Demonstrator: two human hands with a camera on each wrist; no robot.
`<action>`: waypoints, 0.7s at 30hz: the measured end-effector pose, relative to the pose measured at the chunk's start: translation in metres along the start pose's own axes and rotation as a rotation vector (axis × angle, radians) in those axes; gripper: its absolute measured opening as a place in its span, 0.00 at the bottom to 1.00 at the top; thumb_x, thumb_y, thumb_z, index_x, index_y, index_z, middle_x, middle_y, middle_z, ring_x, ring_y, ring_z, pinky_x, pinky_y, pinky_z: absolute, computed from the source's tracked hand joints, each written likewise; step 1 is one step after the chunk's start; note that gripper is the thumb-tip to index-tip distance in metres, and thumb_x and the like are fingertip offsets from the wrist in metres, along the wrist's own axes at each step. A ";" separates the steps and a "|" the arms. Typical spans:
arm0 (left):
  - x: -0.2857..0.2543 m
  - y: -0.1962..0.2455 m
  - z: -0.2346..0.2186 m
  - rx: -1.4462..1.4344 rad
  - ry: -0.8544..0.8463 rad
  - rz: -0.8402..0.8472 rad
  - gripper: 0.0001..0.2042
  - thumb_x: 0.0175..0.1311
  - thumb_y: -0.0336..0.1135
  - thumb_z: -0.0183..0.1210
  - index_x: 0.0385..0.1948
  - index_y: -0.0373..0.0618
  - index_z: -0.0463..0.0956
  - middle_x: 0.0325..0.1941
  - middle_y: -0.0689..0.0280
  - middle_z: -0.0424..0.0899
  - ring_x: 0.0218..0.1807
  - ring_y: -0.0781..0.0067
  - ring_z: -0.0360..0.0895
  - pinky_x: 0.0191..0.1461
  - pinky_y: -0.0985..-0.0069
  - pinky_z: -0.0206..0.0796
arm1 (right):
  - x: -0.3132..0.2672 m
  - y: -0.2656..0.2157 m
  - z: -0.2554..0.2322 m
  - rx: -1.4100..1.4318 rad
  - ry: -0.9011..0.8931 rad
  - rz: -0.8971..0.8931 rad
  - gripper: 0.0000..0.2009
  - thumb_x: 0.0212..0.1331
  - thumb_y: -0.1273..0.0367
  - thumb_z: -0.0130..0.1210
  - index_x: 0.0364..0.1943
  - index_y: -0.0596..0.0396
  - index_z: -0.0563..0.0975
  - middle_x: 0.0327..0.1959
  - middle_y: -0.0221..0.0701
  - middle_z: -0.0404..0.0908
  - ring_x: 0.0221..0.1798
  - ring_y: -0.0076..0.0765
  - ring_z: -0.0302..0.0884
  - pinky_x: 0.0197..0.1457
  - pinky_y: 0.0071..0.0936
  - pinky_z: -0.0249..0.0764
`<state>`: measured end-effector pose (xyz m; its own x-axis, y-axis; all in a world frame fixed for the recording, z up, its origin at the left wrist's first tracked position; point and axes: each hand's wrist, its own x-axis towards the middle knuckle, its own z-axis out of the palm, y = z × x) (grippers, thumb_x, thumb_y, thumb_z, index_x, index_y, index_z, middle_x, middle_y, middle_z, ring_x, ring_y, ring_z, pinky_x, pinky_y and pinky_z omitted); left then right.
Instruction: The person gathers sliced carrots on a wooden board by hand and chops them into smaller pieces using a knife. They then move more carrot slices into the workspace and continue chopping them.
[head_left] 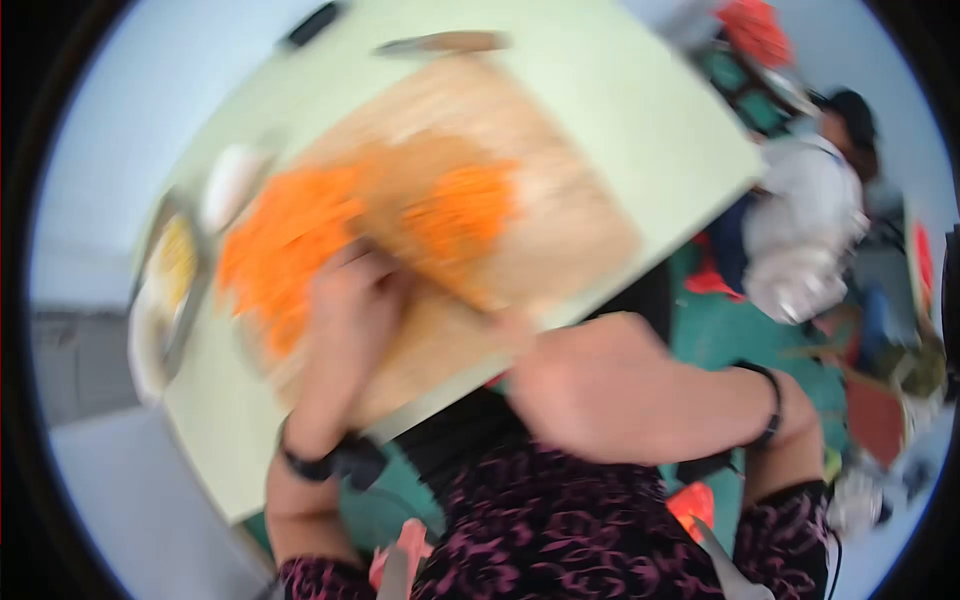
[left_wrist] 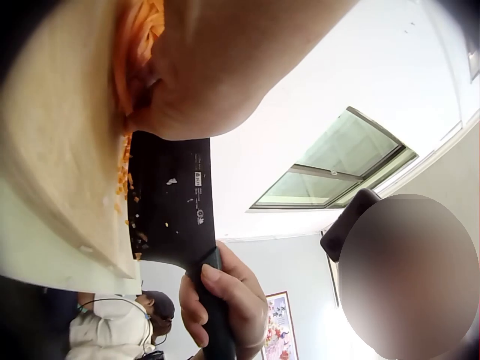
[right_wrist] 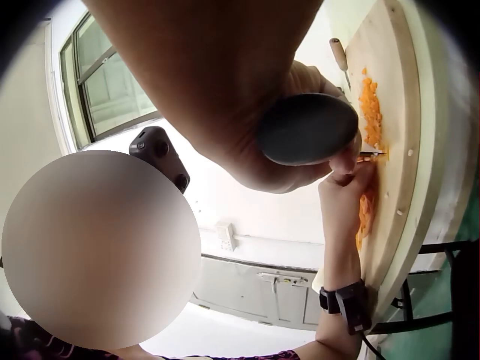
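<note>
On the wooden cutting board (head_left: 570,225), my left hand (head_left: 355,305) bends its fingers over carrot slices (left_wrist: 139,45), close beside a cleaver's blade. My right hand (head_left: 610,385) grips the black handle of the cleaver (left_wrist: 174,199), fingers wrapped around it in the left wrist view. The blade stands on edge at the board, with small orange bits stuck to it. A large heap of sliced carrot (head_left: 285,235) lies left of the blade, and finely chopped carrot (head_left: 465,205) lies on its right. The head view is blurred.
A knife with a wooden handle (head_left: 465,41) lies beyond the board. At the left are a white rounded object (head_left: 232,185) and a dish with yellow food (head_left: 178,265). The table edge (head_left: 690,225) runs along the right; another person (head_left: 805,215) is beyond it.
</note>
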<state>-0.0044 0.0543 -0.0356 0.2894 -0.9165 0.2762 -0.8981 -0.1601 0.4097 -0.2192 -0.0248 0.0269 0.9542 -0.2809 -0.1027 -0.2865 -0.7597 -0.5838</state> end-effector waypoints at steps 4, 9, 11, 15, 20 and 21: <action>-0.001 0.000 0.001 -0.110 0.005 -0.103 0.05 0.47 0.21 0.60 0.28 0.36 0.79 0.29 0.56 0.79 0.30 0.55 0.77 0.35 0.70 0.68 | 0.010 0.001 0.017 0.087 0.119 -0.043 0.14 0.42 0.76 0.54 0.32 0.73 0.66 0.15 0.45 0.74 0.21 0.50 0.78 0.23 0.39 0.73; -0.001 0.002 0.000 -0.183 -0.006 -0.165 0.06 0.50 0.19 0.58 0.30 0.34 0.78 0.30 0.58 0.78 0.30 0.59 0.75 0.35 0.74 0.66 | 0.012 0.003 0.008 0.154 0.120 -0.015 0.11 0.44 0.75 0.53 0.29 0.69 0.68 0.16 0.44 0.74 0.21 0.50 0.77 0.24 0.39 0.72; -0.002 0.004 -0.001 -0.199 -0.036 -0.213 0.06 0.50 0.19 0.57 0.31 0.34 0.78 0.30 0.58 0.78 0.30 0.60 0.75 0.35 0.74 0.66 | 0.001 0.001 0.001 0.197 0.087 -0.006 0.10 0.44 0.75 0.53 0.28 0.68 0.68 0.16 0.43 0.74 0.20 0.50 0.76 0.23 0.39 0.71; -0.001 0.006 -0.002 -0.208 -0.024 -0.219 0.07 0.50 0.19 0.58 0.32 0.34 0.78 0.29 0.58 0.77 0.29 0.61 0.74 0.35 0.75 0.66 | -0.009 0.000 0.001 0.131 0.135 -0.079 0.08 0.44 0.75 0.51 0.26 0.68 0.67 0.12 0.42 0.71 0.16 0.49 0.73 0.18 0.38 0.68; -0.001 -0.001 0.001 -0.204 -0.035 -0.217 0.06 0.51 0.19 0.57 0.32 0.34 0.78 0.29 0.57 0.77 0.29 0.60 0.74 0.35 0.74 0.66 | -0.011 0.004 0.004 0.124 0.244 -0.138 0.08 0.43 0.77 0.49 0.27 0.70 0.64 0.07 0.41 0.66 0.09 0.48 0.69 0.11 0.37 0.63; -0.001 -0.001 0.001 -0.202 -0.031 -0.212 0.06 0.51 0.19 0.57 0.31 0.34 0.78 0.29 0.57 0.77 0.29 0.59 0.75 0.35 0.74 0.66 | -0.009 0.003 0.003 0.125 0.211 -0.115 0.08 0.44 0.76 0.50 0.26 0.69 0.65 0.09 0.42 0.68 0.12 0.49 0.71 0.15 0.38 0.66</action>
<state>-0.0040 0.0551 -0.0371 0.4503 -0.8817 0.1407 -0.7336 -0.2756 0.6212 -0.2288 -0.0229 0.0236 0.9373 -0.3224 0.1324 -0.1515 -0.7190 -0.6783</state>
